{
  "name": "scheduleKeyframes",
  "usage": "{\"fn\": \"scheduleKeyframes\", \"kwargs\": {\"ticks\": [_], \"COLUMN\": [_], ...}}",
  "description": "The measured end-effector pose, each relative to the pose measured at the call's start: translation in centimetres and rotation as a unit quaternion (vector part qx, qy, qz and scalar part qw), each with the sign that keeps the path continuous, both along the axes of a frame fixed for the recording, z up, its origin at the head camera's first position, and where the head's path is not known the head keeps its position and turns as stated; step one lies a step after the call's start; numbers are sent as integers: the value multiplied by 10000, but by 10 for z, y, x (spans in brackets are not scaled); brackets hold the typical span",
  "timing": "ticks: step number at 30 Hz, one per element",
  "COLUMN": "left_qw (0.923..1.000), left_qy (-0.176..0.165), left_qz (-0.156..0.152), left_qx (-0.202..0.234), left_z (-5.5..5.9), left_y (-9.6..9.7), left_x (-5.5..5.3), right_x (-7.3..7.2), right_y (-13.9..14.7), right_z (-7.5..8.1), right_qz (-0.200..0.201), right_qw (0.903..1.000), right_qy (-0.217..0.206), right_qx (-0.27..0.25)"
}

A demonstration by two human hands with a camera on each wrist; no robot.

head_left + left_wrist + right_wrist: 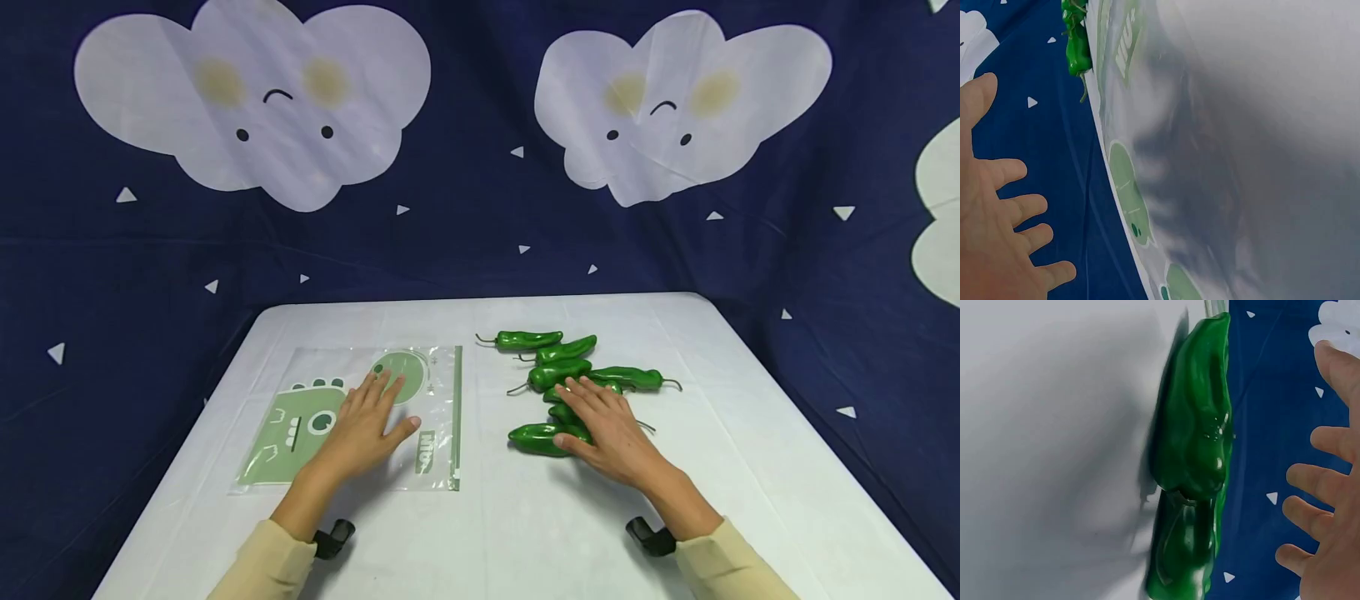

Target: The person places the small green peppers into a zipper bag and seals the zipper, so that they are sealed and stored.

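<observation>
A clear zip bag (442,417) with a green monster print lies flat on the left half of the white table. Over it hovers my left hand (363,429), fingers straight and spread; the left wrist view shows its shadow on the plastic. Several green peppers (561,375) lie loosely grouped to the right of the bag. My right hand (611,433) is held above the nearest ones with fingers extended, holding nothing and hiding part of them. In the right wrist view a glossy green pepper (1194,412) lies apart from the raised palm.
The white table (495,533) has rounded far corners. Behind it hangs a dark blue cloth (465,258) with cloud faces and small white triangles. A black strap mount (335,540) sits at the left wrist, another black mount (651,537) at the right.
</observation>
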State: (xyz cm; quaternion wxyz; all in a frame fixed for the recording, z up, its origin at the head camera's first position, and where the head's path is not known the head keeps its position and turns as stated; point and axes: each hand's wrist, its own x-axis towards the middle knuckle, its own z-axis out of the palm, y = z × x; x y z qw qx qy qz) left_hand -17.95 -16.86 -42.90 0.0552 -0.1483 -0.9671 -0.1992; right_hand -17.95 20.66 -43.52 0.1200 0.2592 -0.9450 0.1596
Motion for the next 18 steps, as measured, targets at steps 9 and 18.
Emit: {"fn": "scheduleKeyframes", "kwargs": {"ticks": [9, 18], "left_qw": [9992, 9975], "left_qy": [155, 86], "left_qz": [-158, -290], "left_qx": [331, 643], "left_z": [-8, -14], "left_y": [11, 24], "left_x": [4, 8], "right_x": [2, 2], "right_y": [-1, -1], "right_z": [-7, -12], "right_qz": [183, 303], "right_qw": [9995, 9985], "right_qy": [143, 206], "right_qx": [-205, -395]}}
